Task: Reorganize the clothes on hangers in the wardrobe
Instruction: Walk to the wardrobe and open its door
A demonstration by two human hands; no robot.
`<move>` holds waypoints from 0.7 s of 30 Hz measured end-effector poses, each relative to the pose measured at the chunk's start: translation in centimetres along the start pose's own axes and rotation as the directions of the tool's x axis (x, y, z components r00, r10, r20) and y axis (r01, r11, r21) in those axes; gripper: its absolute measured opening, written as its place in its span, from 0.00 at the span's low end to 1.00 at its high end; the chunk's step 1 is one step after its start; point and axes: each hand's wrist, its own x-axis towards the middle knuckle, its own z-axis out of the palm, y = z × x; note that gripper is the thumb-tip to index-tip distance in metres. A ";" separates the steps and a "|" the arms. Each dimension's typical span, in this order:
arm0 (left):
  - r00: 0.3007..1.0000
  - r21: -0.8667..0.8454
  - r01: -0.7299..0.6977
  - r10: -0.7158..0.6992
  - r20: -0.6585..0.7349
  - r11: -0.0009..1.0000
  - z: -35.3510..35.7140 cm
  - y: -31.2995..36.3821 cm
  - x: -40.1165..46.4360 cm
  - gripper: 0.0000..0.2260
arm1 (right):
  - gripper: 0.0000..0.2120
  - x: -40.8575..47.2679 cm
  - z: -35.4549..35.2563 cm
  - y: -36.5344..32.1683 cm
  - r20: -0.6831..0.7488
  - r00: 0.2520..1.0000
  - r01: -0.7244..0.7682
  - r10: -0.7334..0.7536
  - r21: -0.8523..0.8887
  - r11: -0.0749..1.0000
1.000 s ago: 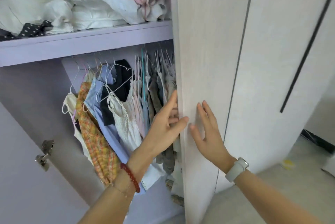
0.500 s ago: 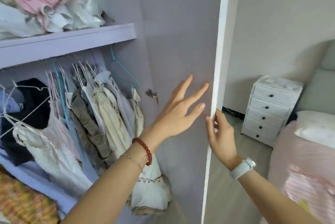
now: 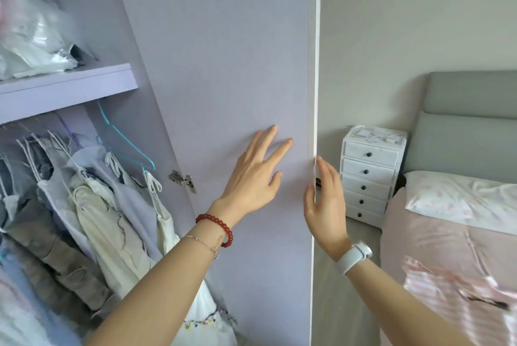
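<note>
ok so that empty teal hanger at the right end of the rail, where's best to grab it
Probably the teal hanger by its bare sloping arm just under the hook, coming from the right, the door side. It hangs empty at the end of the row, with clothes crowding its left. The left hand is nearest.

1. The open wardrobe door stands flat right ahead of the left grip, blocking any reach forward.
2. The door's white edge runs between the two grips; the right grip is at that edge.
3. Left of the left grip, packed hanging clothes fill the space under the shelf.
4. Right of the right grip, bare floor lies open up to the white drawer chest and the bed.
</note>
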 end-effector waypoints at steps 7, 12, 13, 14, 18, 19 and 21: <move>0.966 0.034 0.187 -0.178 -0.186 0.982 -1.2 -7.3 -2.5 0.19 | 0.23 1.1 4.9 -2.4 0.126 0.853 0.521 -0.507 -0.143 0.842; 0.927 0.211 0.374 -0.357 -0.116 0.903 -3.5 -18.1 -6.0 0.18 | 0.20 1.9 14.0 -3.9 0.389 0.816 0.499 -0.428 -0.099 0.861; 0.919 0.245 0.394 -0.382 -0.099 0.886 -4.0 -20.5 -6.8 0.19 | 0.20 2.2 16.2 -4.3 0.438 0.801 0.490 -0.407 -0.090 0.867; 0.912 0.285 0.409 -0.403 -0.081 0.867 -4.5 -23.0 -7.5 0.19 | 0.19 2.7 18.5 -4.8 0.481 0.788 0.475 -0.384 -0.078 0.876; 0.855 0.542 0.396 -0.513 0.076 0.741 -5.8 -33.1 -10.0 0.22 | 0.18 5.1 28.9 -7.4 0.591 0.751 0.396 -0.295 -0.046 0.917; 0.835 0.587 0.367 -0.534 0.135 0.721 -6.0 -35.3 -10.4 0.22 | 0.19 5.8 31.6 -8.1 0.612 0.747 0.365 -0.259 -0.053 0.929; 0.807 0.641 0.300 -0.547 0.225 0.706 -6.5 -39.4 -10.8 0.23 | 0.20 7.3 37.1 -9.6 0.653 0.740 0.278 -0.162 -0.077 0.957</move>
